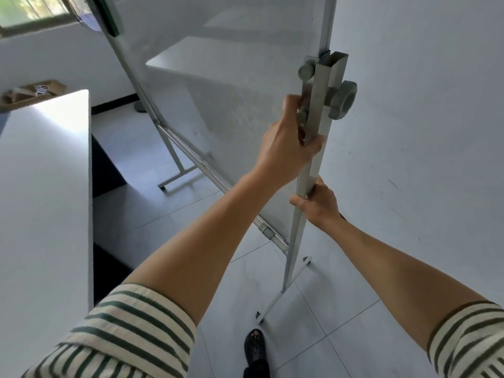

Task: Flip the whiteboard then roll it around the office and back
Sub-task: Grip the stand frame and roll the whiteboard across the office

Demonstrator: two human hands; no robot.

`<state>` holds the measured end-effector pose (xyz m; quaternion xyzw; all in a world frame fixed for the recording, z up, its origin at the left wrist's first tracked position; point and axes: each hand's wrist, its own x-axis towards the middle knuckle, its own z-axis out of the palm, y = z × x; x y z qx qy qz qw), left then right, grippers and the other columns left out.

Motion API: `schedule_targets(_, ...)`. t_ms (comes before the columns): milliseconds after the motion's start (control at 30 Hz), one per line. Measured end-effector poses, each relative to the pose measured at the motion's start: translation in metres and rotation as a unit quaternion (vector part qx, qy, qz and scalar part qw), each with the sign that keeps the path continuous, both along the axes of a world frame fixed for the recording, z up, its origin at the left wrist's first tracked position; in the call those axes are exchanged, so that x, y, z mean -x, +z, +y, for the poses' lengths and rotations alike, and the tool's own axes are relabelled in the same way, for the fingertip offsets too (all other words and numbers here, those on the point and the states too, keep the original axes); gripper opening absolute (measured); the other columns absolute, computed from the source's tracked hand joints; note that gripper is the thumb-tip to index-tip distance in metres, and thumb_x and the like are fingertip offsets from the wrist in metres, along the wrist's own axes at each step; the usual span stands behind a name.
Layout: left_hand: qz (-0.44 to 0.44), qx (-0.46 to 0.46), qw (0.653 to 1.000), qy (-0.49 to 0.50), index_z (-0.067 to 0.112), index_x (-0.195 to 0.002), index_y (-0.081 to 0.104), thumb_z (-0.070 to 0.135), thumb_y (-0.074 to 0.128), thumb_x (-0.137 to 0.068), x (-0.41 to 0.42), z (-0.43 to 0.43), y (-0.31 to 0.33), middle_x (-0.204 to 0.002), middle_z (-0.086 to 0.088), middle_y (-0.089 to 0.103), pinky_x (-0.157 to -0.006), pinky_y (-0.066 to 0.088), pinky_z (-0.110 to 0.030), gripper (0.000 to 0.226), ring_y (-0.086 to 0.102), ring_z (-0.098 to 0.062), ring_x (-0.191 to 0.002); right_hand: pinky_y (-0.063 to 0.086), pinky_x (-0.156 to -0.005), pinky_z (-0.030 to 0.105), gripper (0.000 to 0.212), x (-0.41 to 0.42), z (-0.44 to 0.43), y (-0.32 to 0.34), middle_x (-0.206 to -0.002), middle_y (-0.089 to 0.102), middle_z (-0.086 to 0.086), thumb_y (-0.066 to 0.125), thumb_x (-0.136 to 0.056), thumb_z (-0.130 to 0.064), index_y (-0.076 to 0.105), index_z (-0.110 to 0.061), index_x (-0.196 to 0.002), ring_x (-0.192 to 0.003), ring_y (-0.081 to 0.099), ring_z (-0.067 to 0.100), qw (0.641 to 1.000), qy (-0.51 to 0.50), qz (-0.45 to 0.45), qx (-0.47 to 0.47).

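Note:
The whiteboard (pixel 223 85) stands in front of me on a grey metal stand, its surface seen at a slant. My left hand (pixel 286 148) is wrapped around the near upright post (pixel 320 105), just below two grey knobs (pixel 342 98). My right hand (pixel 317 203) grips the same post lower down. The post runs down to a wheeled foot bar (pixel 283 290) on the tiled floor. The far leg (pixel 174 165) of the stand shows behind the board. A green-edged eraser (pixel 107 15) sticks to the board's top left.
A long white table (pixel 43 200) runs along my left. A white wall (pixel 422 132) is close on the right. A cardboard box (pixel 30 92) sits at the table's far end under a window. My dark shoe (pixel 255 347) is on the floor just behind the foot bar.

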<state>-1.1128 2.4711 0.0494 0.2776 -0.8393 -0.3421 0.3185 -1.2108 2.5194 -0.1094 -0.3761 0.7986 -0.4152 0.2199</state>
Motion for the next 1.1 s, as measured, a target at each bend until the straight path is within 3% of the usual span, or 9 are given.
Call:
schedule_targets(200, -0.005, 0.003, 1.0, 0.002, 0.006, -0.125, 0.034, 0.014, 0.068, -0.083, -0.012, 0.077, 0.002, -0.09, -0.002, 0.056, -0.066, 0.057, -0.03, 0.055, 0.058, -0.02, -0.067, 0.043, -0.07, 0.033, 0.05, -0.012, 0.076, 0.001, -0.088, 0.061, 0.001, 0.073, -0.072, -0.032, 0.052, -0.01, -0.112, -0.082, 0.055, 0.026, 1.0, -0.004, 0.015, -0.016)
schedule_targets(333, -0.008, -0.002, 1.0, -0.007, 0.007, -0.126, 0.034, 0.014, 0.068, -0.083, -0.021, 0.123, 0.001, -0.091, -0.006, 0.06, -0.069, 0.058, -0.036, 0.055, 0.062, -0.026, -0.072, 0.041, -0.069, 0.032, 0.048, -0.022, 0.125, 0.004, -0.083, 0.058, -0.002, 0.073, -0.072, -0.03, 0.051, -0.009, -0.11, -0.08, 0.054, 0.026, 1.0, -0.01, 0.013, -0.024)
schedule_targets(433, -0.007, -0.004, 1.0, -0.016, 0.007, -0.126, 0.035, 0.015, 0.068, -0.083, -0.028, 0.155, -0.001, -0.087, -0.006, 0.059, -0.063, 0.053, -0.031, 0.055, 0.057, -0.021, -0.065, 0.04, -0.068, 0.031, 0.044, -0.031, 0.159, 0.005, -0.078, 0.055, -0.005, 0.073, -0.073, -0.028, 0.052, -0.01, -0.107, -0.079, 0.054, 0.026, 0.999, -0.027, 0.005, -0.027)
schedule_targets(600, 0.003, 0.006, 0.999, -0.049, 0.008, -0.126, 0.034, 0.016, 0.069, -0.083, -0.042, 0.211, -0.003, -0.1, -0.015, 0.066, -0.065, 0.053, -0.032, 0.056, 0.058, -0.023, -0.071, 0.052, -0.079, 0.045, 0.036, -0.052, 0.22, 0.006, -0.088, 0.062, 0.008, 0.072, -0.074, -0.024, 0.047, -0.013, -0.097, -0.088, 0.061, 0.034, 0.997, -0.073, -0.002, -0.028)
schedule_targets(833, 0.012, 0.018, 0.996, -0.09, 0.011, -0.124, 0.034, 0.019, 0.07, -0.082, -0.059, 0.296, -0.009, -0.105, -0.013, 0.065, -0.069, 0.057, -0.041, 0.056, 0.061, -0.025, -0.077, 0.054, -0.081, 0.048, 0.031, -0.075, 0.315, 0.003, -0.098, 0.068, 0.011, 0.075, -0.073, -0.026, 0.053, -0.018, -0.094, -0.09, 0.064, 0.033, 0.992, -0.124, -0.024, -0.027)
schedule_targets(1000, 0.005, 0.028, 0.993, -0.111, 0.01, -0.124, 0.034, 0.02, 0.07, -0.082, -0.068, 0.355, -0.006, -0.106, -0.013, 0.064, -0.067, 0.055, -0.037, 0.056, 0.06, -0.026, -0.077, 0.05, -0.076, 0.039, 0.028, -0.087, 0.377, 0.006, -0.095, 0.066, 0.01, 0.073, -0.074, -0.023, 0.054, -0.015, -0.093, -0.088, 0.062, 0.031, 0.991, -0.131, -0.024, -0.019)
schedule_targets(1100, 0.004, 0.021, 0.993, -0.114, 0.009, -0.124, 0.034, 0.019, 0.07, -0.082, -0.074, 0.39, -0.004, -0.105, -0.011, 0.064, -0.067, 0.055, -0.036, 0.056, 0.059, -0.025, -0.076, 0.044, -0.071, 0.034, 0.031, -0.092, 0.412, 0.005, -0.082, 0.062, 0.002, 0.073, -0.074, -0.022, 0.053, -0.012, -0.095, -0.084, 0.059, 0.029, 0.991, -0.131, -0.031, -0.014)
